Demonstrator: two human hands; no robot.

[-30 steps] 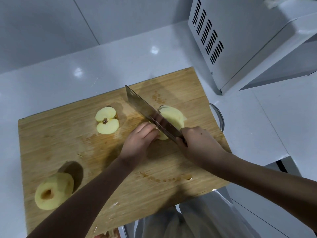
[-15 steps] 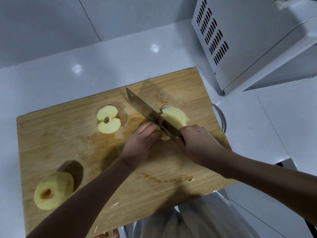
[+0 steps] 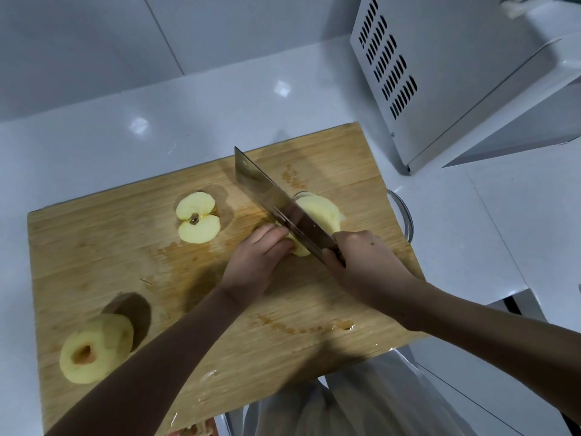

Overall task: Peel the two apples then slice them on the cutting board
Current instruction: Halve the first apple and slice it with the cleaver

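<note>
A wooden cutting board point(image 3: 103, 265) lies on the white counter. On its right part sits a peeled apple half point(image 3: 320, 212), and a steel cleaver point(image 3: 279, 209) cuts down through it. My right hand point(image 3: 364, 262) grips the cleaver's handle. The fingertips of my left hand point(image 3: 257, 259) press on the near-left part of the same half, close to the blade. Another peeled half point(image 3: 198, 218) rests cut side up at the board's middle, its core showing. A whole peeled apple point(image 3: 96, 349) stands at the near left corner.
A white microwave point(image 3: 465, 73) stands at the back right, close to the board's far right corner. A glass rim point(image 3: 404, 212) pokes out beside the board's right edge. A clear plastic bag point(image 3: 361, 401) hangs below the counter's front edge. Juice streaks mark the board.
The blade has shifted slightly along the apple half while both hands keep their grip. The other half and the whole peeled apple have not moved.
</note>
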